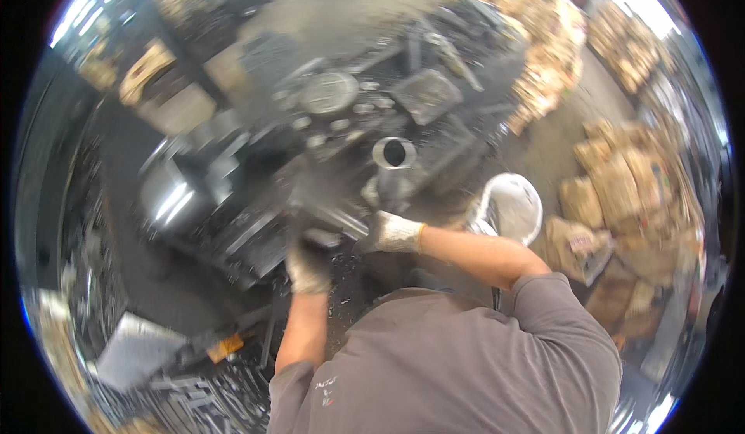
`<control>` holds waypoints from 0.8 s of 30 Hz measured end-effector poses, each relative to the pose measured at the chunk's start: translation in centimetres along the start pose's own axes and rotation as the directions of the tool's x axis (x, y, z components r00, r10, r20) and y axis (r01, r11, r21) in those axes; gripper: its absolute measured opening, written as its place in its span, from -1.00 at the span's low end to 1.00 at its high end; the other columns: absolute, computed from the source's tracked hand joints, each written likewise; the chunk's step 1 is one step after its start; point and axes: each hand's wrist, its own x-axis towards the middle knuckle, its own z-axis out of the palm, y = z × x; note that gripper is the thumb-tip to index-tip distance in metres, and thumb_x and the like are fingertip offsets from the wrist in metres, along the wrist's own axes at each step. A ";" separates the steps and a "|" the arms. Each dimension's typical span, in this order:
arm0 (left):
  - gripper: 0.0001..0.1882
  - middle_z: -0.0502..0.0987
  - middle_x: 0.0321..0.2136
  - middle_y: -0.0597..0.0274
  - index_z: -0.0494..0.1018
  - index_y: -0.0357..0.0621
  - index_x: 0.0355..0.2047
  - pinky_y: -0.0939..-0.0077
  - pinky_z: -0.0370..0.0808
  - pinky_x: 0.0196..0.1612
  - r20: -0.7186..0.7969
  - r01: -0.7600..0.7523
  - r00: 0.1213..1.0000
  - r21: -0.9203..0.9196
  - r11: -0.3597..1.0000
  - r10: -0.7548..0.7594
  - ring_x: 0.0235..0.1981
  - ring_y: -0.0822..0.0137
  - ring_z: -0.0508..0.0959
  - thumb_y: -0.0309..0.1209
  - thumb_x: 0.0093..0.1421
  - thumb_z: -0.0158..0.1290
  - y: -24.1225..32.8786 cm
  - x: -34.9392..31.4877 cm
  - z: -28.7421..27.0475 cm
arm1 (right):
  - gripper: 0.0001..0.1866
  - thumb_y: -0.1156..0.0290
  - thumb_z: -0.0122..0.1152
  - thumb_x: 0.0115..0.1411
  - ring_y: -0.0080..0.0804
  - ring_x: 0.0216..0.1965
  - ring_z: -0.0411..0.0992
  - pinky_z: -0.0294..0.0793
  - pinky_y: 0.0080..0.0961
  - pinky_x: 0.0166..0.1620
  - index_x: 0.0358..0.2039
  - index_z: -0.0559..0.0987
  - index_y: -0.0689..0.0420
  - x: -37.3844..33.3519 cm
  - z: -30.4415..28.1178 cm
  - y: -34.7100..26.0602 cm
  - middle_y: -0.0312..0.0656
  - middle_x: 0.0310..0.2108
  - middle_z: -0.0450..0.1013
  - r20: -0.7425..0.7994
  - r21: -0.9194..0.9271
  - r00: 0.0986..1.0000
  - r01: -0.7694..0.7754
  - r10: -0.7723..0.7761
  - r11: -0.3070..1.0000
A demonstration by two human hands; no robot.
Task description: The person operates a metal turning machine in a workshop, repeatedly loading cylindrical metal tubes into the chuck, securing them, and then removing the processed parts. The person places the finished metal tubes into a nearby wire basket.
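Observation:
Both my hands wear whitish work gloves with darkened fingers, close together over a dark, cluttered metal workbench or machine. My left hand [309,267] is smeared by motion, beside a small pale metal piece [322,238]; its grip is unclear. My right hand [397,232] looks closed, its fingers turned toward the left hand. Whatever is in its fingers is too blurred to name. A light metal bar [337,218] slants just beyond and between the hands. Farther off stands a light-rimmed cylinder [380,154] with a dark round opening.
A white bucket [531,209] stands right of my right forearm. Stacked tan sacks [621,182] lie farther right. A round metal disc [329,92] and a square plate [425,96] rest at the far side. Shiny curved metal [167,193] is at left, a pale grey box [140,348] lower left.

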 end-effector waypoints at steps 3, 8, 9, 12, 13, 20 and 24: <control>-0.59 0.63 -0.10 0.13 0.60 -0.16 -0.08 0.05 0.49 0.25 -0.350 -0.009 0.936 -0.110 0.994 -0.030 -0.04 0.12 0.63 -0.06 0.48 0.02 3.4 -3.3 3.3 | -0.58 0.14 0.57 0.03 -0.27 -0.45 0.61 0.59 -0.22 -0.31 -0.23 0.75 0.22 -9.7 -9.3 -0.9 -0.05 -0.44 0.67 0.121 -0.015 0.967 -0.225 0.225 0.974; -0.46 0.66 0.03 0.20 0.58 -0.05 0.14 0.02 0.59 0.12 -0.143 0.211 0.964 -0.101 0.972 -0.224 0.04 0.14 0.66 0.11 0.49 -0.04 3.7 -3.4 -0.5 | -0.69 0.27 0.52 -0.06 -0.52 -0.61 0.51 0.47 -0.44 -0.56 -0.33 0.76 0.19 -28.5 -14.6 13.0 -0.26 -0.58 0.58 0.052 0.175 0.551 -0.826 0.833 0.535; -0.43 0.67 0.00 0.19 0.57 -0.06 0.15 0.02 0.60 0.10 -0.032 0.292 0.954 -0.105 0.951 -0.297 0.02 0.14 0.66 0.13 0.49 -0.05 4.4 -3.5 -1.7 | -0.70 0.28 0.53 -0.10 -0.48 -0.63 0.49 0.47 -0.41 -0.58 -0.39 0.75 0.21 -29.1 -14.3 15.4 -0.25 -0.61 0.56 -0.032 0.177 0.407 -0.896 0.913 0.406; -0.41 0.69 -0.03 0.16 0.54 -0.07 0.18 0.00 0.64 0.01 -0.029 0.275 0.961 0.024 0.961 -0.275 -0.04 0.11 0.68 0.14 0.49 -0.05 4.2 -3.1 0.9 | -0.57 0.13 0.51 0.05 -0.22 -0.35 0.66 0.65 -0.25 -0.27 -0.15 0.78 0.15 -30.8 -12.3 28.1 -0.10 -0.30 0.70 -0.198 -0.135 0.459 -0.888 0.866 0.440; -0.39 0.68 0.00 0.12 0.51 -0.11 0.22 0.00 0.67 -0.04 -0.047 0.291 0.956 0.002 0.957 -0.291 -0.03 0.07 0.69 0.14 0.51 -0.08 4.2 -3.2 1.5 | -0.51 0.09 0.52 0.08 -0.19 -0.19 0.65 0.62 -0.24 -0.10 -0.04 0.76 0.12 -28.6 -13.0 28.0 -0.08 -0.17 0.69 -0.299 -0.177 0.515 -0.857 0.803 0.484; -0.34 0.67 0.04 0.07 0.44 -0.13 0.32 0.14 0.71 -0.09 0.035 0.341 0.940 -0.022 0.940 -0.340 -0.09 0.10 0.73 0.13 0.49 0.05 2.5 -4.0 5.1 | -0.04 0.16 0.59 0.10 -0.13 -0.09 0.68 0.67 -0.20 0.02 0.45 0.34 0.15 -8.8 -15.6 -2.7 0.03 0.00 0.67 -0.334 -0.111 0.937 0.075 -0.108 0.991; -0.34 0.66 -0.03 0.08 0.44 -0.11 0.28 0.19 0.69 -0.07 0.066 0.472 0.880 -0.023 0.881 -0.470 -0.11 0.15 0.71 0.15 0.44 0.12 4.4 -7.7 8.3 | -0.37 0.11 0.62 0.03 0.04 -0.09 0.68 0.69 -0.11 -0.07 0.07 0.62 0.10 -3.7 -12.3 -6.7 0.05 -0.06 0.67 -0.301 -0.171 0.920 0.206 -0.250 0.963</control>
